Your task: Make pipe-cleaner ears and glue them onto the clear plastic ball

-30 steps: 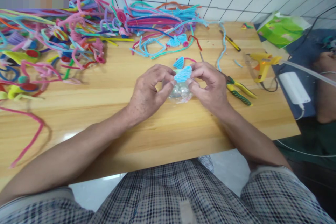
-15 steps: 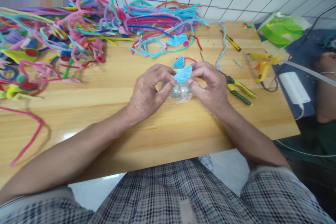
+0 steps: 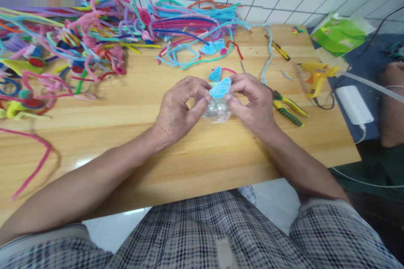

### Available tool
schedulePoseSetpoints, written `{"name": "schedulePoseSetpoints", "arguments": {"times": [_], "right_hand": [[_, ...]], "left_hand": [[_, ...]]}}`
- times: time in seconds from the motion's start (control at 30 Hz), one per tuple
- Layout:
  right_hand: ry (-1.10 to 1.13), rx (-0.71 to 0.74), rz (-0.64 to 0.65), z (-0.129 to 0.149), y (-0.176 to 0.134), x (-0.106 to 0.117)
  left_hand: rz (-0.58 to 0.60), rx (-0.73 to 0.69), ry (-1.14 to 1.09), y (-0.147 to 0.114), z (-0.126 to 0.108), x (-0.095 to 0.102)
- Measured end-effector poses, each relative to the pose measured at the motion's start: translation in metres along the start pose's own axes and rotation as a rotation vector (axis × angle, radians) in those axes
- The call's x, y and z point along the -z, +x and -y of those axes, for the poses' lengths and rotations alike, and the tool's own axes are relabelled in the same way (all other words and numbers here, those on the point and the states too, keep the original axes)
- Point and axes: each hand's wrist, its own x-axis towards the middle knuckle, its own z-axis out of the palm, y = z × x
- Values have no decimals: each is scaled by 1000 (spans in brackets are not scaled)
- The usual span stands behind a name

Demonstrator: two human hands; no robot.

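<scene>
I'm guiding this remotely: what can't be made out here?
All in the head view:
Held blue piece: underside, facing away from camera.
Clear object: full shape, behind that piece, left hand and right hand.
Thin grey item: lower end, behind right hand.
Pipe-cleaner heap: left part, cut off by picture edge.

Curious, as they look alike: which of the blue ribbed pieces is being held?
The frontmost piece, pinched between the left hand and right hand; the other blue pieces lie beyond it, untouched.
</scene>
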Motion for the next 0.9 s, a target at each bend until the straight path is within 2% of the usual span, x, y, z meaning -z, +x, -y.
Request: {"name": "schedulePoseSetpoints", "arguments": {"times": [0.17,0.33,0.57,0.73,0.9], "right_hand": [[-18,33,-23,1,-3,-1],[-57,160,-87,0,-19,-2],[-116,344,-37,-11,-44,14],[-186,330,-39,-14,-51,18],[-142,381,-33,-11,-46,17]], "left_hand": [[8,-26,59,-4,1,-2],[-51,-175,134,-21,-7,-11],[-48,-300,161,-35,-16,-21],[-21,-263,153,-36,-18,-21],[-5,-220,121,-35,-19,-18]]}}
